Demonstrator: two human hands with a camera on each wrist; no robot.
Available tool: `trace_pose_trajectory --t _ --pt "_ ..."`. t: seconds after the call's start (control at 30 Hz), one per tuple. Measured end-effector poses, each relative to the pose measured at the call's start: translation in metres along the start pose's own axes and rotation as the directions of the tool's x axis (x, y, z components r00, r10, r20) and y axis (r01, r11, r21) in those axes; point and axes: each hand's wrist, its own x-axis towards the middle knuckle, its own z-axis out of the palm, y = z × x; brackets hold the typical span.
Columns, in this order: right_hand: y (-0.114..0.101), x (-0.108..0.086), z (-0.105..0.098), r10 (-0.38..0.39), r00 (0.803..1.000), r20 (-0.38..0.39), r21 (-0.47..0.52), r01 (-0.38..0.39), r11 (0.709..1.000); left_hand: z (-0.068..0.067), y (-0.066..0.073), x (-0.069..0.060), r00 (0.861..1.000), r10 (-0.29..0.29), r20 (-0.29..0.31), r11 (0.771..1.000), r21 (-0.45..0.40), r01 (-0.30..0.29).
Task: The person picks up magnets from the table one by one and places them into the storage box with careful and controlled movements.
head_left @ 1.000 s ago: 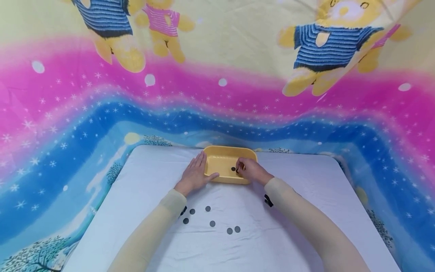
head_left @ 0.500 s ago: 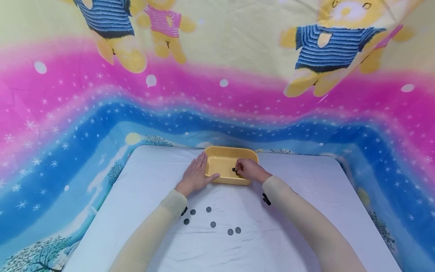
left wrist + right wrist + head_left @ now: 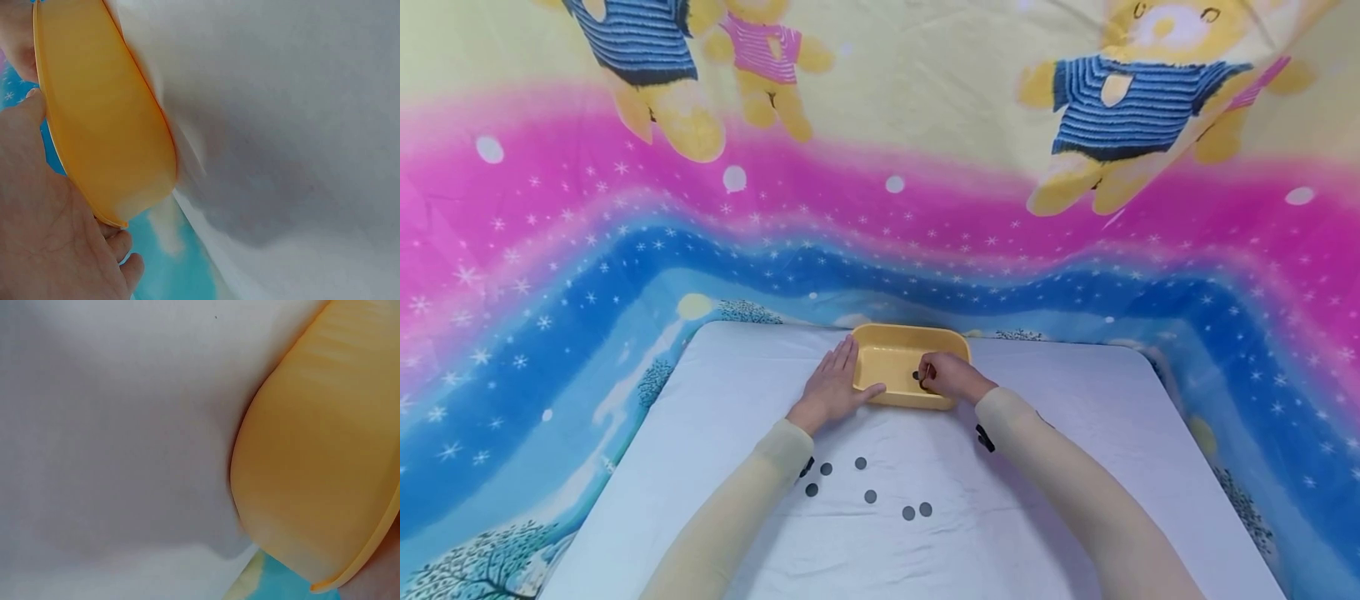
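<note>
A yellow rectangular plastic box (image 3: 880, 360) stands at the far edge of the white table. My left hand (image 3: 829, 390) rests on its left end, fingers straight along the side and thumb on the front rim; the left wrist view shows this hand (image 3: 50, 219) against the box's rim. Inside the box's right half, my right hand (image 3: 955, 377) pinches a small dark round disc (image 3: 923, 383), mostly hidden by the fingers. Another dark disc (image 3: 916, 376) shows just left of those fingertips. In the right wrist view the box's outer wall (image 3: 312, 444) appears, with only a bit of the hand.
Several flat dark grey discs (image 3: 870, 497) lie scattered on the white table (image 3: 1037, 550) between the forearms. A patterned cloth (image 3: 880, 242) with bears and snowflakes hangs behind the table and along both sides, close behind the box.
The right hand has shifted very slightly left inside the box, its fingertips covering more of the nearby disc. The left hand keeps its place on the box. The loose discs stay put.
</note>
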Motion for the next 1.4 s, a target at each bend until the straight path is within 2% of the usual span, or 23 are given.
trace_pose_trajectory --t 0.37,0.83,1.13,1.4 --pt "-0.0015 0.0013 0.0013 0.019 1.000 -0.015 -0.037 -0.020 0.999 0.0005 -0.0007 0.0000 1.000 -0.001 -0.001 1.000 0.006 0.001" --pt "0.0008 0.0015 0.0033 0.006 0.999 -0.051 -0.031 -0.007 1.000 -0.0011 0.0009 -0.0008 1.000 -0.010 0.011 1.000 0.010 0.010" --pt "0.0067 0.0003 0.0058 -0.044 0.991 -0.123 0.036 0.049 0.998 0.0007 -0.0007 -0.0001 1.000 -0.009 0.011 1.000 0.012 0.009" --pt "0.0047 -0.0053 0.0043 -0.047 0.987 -0.157 0.112 0.065 0.992 0.0011 -0.0010 -0.0004 1.000 -0.005 0.001 1.000 0.000 0.005"
